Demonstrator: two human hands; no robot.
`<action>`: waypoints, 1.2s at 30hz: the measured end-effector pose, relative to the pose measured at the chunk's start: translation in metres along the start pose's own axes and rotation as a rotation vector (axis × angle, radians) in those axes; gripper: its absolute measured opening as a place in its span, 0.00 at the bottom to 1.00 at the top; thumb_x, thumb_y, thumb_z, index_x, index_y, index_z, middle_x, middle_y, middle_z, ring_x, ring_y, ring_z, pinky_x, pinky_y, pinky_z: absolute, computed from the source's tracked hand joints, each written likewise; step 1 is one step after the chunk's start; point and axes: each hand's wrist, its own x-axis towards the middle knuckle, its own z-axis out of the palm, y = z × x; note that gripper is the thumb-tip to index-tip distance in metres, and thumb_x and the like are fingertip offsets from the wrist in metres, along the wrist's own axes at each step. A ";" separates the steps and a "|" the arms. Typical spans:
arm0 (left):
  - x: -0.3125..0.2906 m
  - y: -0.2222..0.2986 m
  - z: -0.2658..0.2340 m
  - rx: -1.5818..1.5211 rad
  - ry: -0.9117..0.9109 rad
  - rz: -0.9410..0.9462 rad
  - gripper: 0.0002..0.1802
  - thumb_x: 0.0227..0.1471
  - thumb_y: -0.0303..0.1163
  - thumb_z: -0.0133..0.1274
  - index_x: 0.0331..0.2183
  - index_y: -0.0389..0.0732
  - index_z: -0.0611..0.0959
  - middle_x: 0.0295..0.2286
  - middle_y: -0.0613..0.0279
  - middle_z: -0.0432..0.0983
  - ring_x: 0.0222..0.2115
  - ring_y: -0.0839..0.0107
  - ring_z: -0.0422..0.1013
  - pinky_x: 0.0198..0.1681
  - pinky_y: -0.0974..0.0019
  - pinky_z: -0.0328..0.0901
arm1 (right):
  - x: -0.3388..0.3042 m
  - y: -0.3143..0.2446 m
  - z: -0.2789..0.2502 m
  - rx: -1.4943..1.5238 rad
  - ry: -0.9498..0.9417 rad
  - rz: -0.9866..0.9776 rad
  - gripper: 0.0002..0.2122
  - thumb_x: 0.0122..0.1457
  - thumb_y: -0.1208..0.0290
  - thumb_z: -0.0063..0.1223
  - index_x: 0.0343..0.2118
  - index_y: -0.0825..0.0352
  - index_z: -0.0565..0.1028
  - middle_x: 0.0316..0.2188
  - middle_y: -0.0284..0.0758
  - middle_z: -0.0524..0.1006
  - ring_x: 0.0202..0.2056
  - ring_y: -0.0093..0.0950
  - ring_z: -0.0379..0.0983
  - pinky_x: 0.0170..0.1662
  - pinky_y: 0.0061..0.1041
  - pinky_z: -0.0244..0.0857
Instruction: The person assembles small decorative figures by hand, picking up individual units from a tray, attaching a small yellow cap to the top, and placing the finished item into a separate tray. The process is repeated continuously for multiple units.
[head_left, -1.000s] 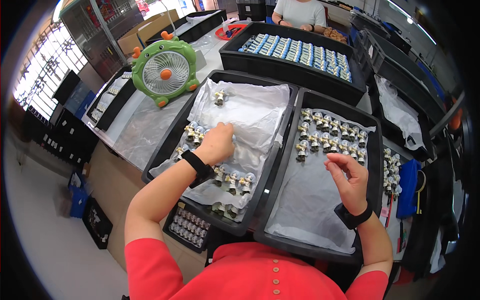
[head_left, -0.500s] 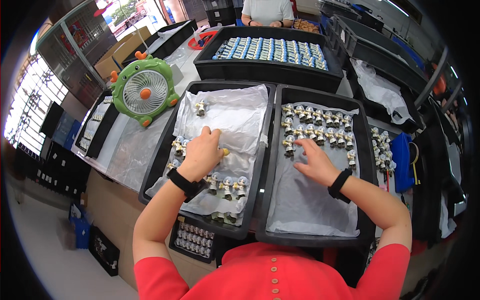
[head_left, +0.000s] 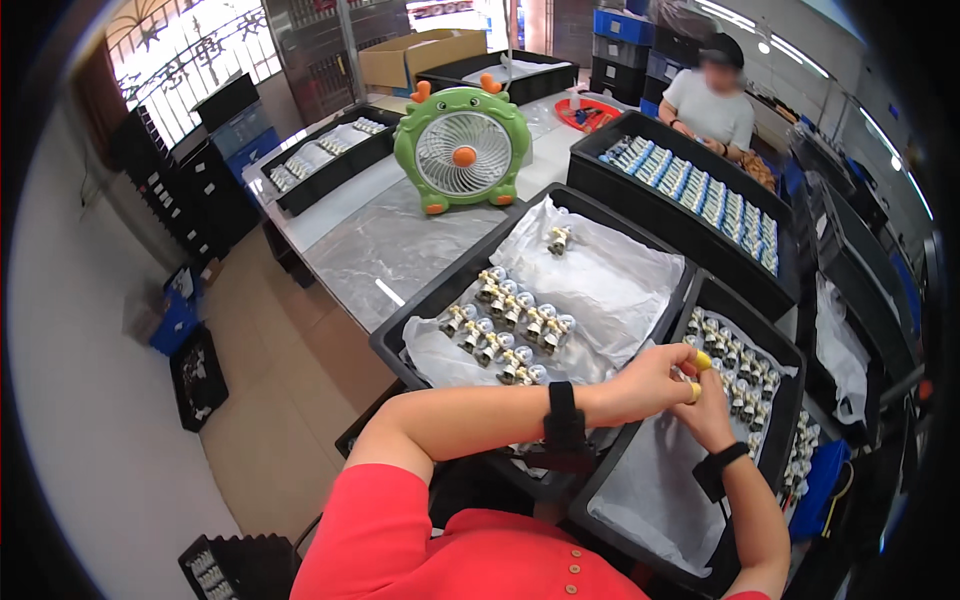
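My left hand [head_left: 650, 385] reaches across to the right black tray [head_left: 592, 498], its fingers pinched and yellow covers on two fingertips. It meets my right hand [head_left: 708, 410], whose curled fingers are partly hidden behind it. Whatever lies between them is hidden. Beneath and beyond the hands, small pale-haired figurines [head_left: 735, 362] stand in rows on the tray's white liner [head_left: 655, 490]. In the left black tray [head_left: 395, 340], several similar figurines [head_left: 512, 305] are grouped on crumpled white sheeting [head_left: 610, 270], and a lone figurine [head_left: 559, 239] sits near the far end.
A green fan [head_left: 462, 155] stands on the table behind the left tray. Farther back, a deep black tray [head_left: 655, 215] holds rows of blue-and-white figurines. Another person [head_left: 712, 105] works beyond it. At the right is a blue bin [head_left: 822, 475]; a figurine tray [head_left: 340, 175] lies far left.
My left hand has gone from over the left tray to the right tray and met my right hand there. The view has swung left, so the trays appear lower and farther right.
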 end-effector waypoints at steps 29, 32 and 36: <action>-0.004 -0.024 0.016 -0.376 -0.101 -0.176 0.31 0.52 0.22 0.50 0.57 0.41 0.61 0.45 0.62 0.66 0.47 0.72 0.65 0.49 0.67 0.62 | -0.053 -0.051 -0.048 0.289 0.170 -0.268 0.36 0.38 0.80 0.64 0.55 0.65 0.61 0.50 0.41 0.65 0.51 0.40 0.63 0.53 0.33 0.59; -0.004 -0.025 0.017 -0.367 -0.094 -0.161 0.31 0.51 0.21 0.50 0.57 0.40 0.62 0.45 0.62 0.66 0.47 0.72 0.65 0.49 0.67 0.62 | -0.052 -0.049 -0.047 0.302 0.168 -0.259 0.36 0.39 0.80 0.64 0.55 0.64 0.61 0.50 0.41 0.65 0.50 0.39 0.64 0.52 0.32 0.60; -0.005 -0.021 0.018 -0.338 -0.077 -0.164 0.32 0.50 0.21 0.51 0.56 0.39 0.62 0.44 0.62 0.65 0.47 0.71 0.65 0.49 0.68 0.63 | -0.053 -0.049 -0.046 0.327 0.159 -0.226 0.37 0.39 0.79 0.64 0.55 0.63 0.61 0.50 0.40 0.66 0.49 0.35 0.66 0.49 0.30 0.63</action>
